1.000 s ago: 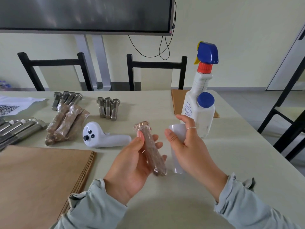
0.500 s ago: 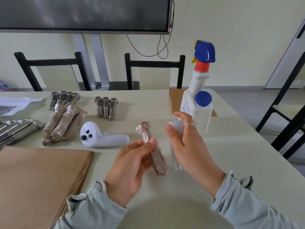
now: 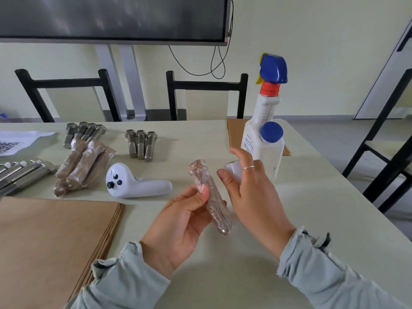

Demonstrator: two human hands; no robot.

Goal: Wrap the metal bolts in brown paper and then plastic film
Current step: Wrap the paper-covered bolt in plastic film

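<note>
- Left hand [image 3: 178, 228] pinches wrapped bolt [image 3: 210, 195] mid-length, above the bench [image 3: 312, 208]; bolt tilted, head end up.
- Right hand [image 3: 252, 192] curled round the film roll [image 3: 234, 170]; roll mostly hidden behind fingers.
- Film between roll and bolt too clear to make out.
- Brown paper stack [image 3: 55, 241] cut off at left edge.

Both forearms enter from the bottom of the frame in pale grey-green sleeves [image 3: 124, 284] of soft, crumpled cloth, with loose, slightly frayed cuffs gathered at the wrists. The left hand [image 3: 178, 226], at lower centre, is bare. The right hand [image 3: 254, 197], centre right, wears a thin silver ring [image 3: 248, 167].
</note>
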